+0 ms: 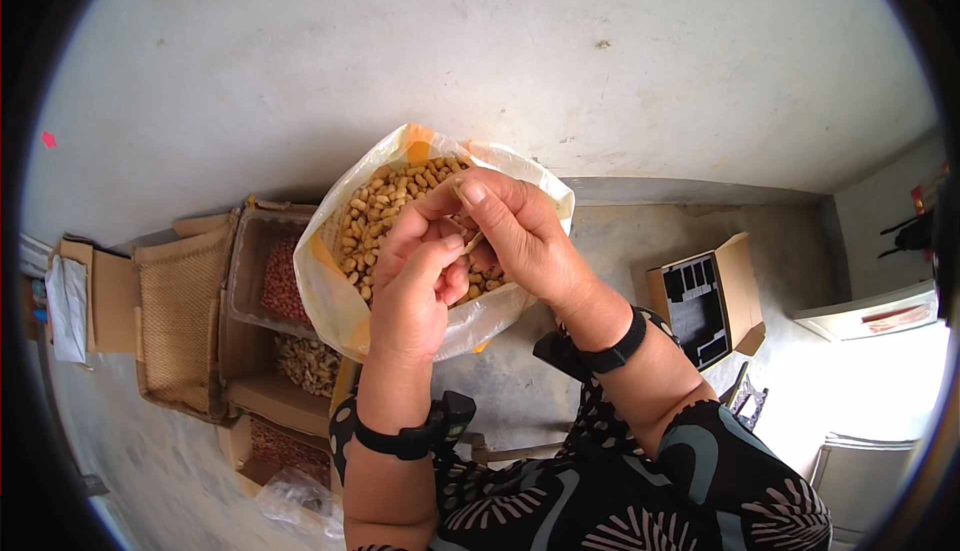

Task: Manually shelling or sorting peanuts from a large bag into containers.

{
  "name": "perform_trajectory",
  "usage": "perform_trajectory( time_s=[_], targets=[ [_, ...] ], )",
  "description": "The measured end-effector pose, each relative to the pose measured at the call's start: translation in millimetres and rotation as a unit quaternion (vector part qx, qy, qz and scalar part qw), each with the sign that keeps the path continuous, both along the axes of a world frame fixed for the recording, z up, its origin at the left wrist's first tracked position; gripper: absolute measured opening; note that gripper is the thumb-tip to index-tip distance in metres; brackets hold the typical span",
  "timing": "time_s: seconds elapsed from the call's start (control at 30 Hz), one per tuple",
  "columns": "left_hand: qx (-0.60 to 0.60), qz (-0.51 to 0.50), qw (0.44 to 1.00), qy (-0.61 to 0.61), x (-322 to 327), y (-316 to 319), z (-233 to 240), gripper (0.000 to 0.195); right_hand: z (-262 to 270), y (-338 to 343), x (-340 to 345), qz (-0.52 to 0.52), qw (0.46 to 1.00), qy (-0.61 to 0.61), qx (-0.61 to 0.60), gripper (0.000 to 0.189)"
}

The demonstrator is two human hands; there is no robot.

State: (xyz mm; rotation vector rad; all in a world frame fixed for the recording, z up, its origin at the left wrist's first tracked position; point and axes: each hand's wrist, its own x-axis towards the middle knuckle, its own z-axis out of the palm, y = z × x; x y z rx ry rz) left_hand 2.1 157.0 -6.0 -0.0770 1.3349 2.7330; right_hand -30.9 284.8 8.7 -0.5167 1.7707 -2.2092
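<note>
Both my hands meet above an open white plastic woven sack (330, 213) filled with unshelled peanuts (375, 210). A piece of peanut shell (472, 243) shows between them, at the tip of my left thumb. My left hand (416, 281) is palm up with curled fingers, and the shell lies against its thumb and fingers. My right hand (521, 232) comes in from the right, thumb and forefinger pinched together, its other fingers bent down by the shell. What lies deeper inside the cupped fingers is hidden.
Left of the sack, a clear plastic bin (247, 273) holds red shelled peanuts (285, 273). Empty shells (309, 362) fill a cardboard box (262, 397) below it. Another box of reddish peanuts (289, 450) and a clear plastic bag (304, 498) sit nearer. An open carton (735, 288) stands right; a wall (480, 48) rises behind.
</note>
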Motion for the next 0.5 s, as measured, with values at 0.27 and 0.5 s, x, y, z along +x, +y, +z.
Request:
perform_trajectory(
  time_s=[0.27, 0.5],
  targets=[
    [-0.054, -0.07, 0.996, -0.008, 0.1, 2.8, -16.7, 0.027, -4.9, 10.5, -12.3, -0.058, 0.928, 0.231, 0.288, 0.022],
    [0.051, -0.104, 0.992, -0.055, -4.3, 0.1, -16.8, 0.028, -0.6, 20.6, -19.2, -0.047, 0.994, 0.036, 0.095, 0.033]
  ],
)
